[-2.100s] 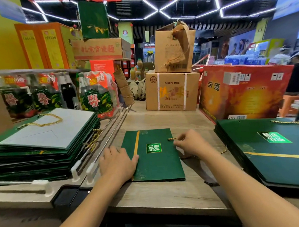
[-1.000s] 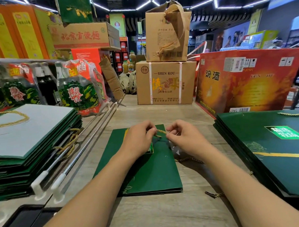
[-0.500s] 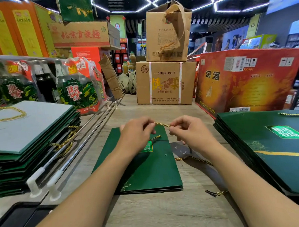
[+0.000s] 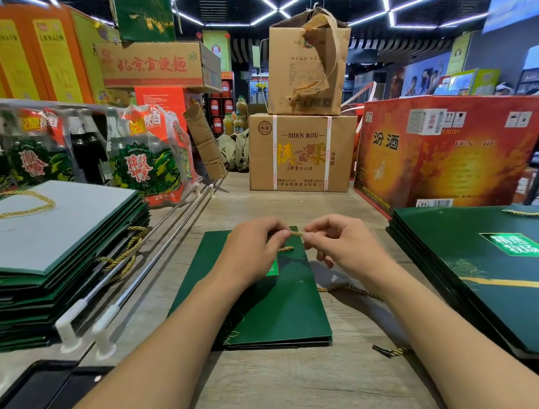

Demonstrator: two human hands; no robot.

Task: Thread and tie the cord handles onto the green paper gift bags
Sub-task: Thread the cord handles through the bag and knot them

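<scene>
**A:** How far along is it?

**B:** One green bag [image 4: 266, 312] lies flat on the desk [image 4: 301, 385] at 12 o'clock. Over its far end, the left hand [image 4: 255, 251] and the right hand [image 4: 341, 247] each pinch the gold cord [image 4: 297, 233], with a short stretch taut between them. I'd say an end knot is being made.

**A:** What's left?

**B:** The hole [image 4: 301, 281] near the bag's 3 o'clock edge looks empty. The rest of the cord trails loose toward 4 o'clock, so this handle is half on at best. The pile at 9 o'clock [image 4: 63, 244] shows corded bags. I can't tell about the pile at 3 o'clock [image 4: 481, 272].

**A:** Room to move?

**B:** There is bare desk toward 6 o'clock. Metal rails [image 4: 159, 249] run just beside the bag at 9 o'clock, the 3 o'clock pile is near, and the cardboard box [image 4: 300, 153] stands well back at 12.
</scene>
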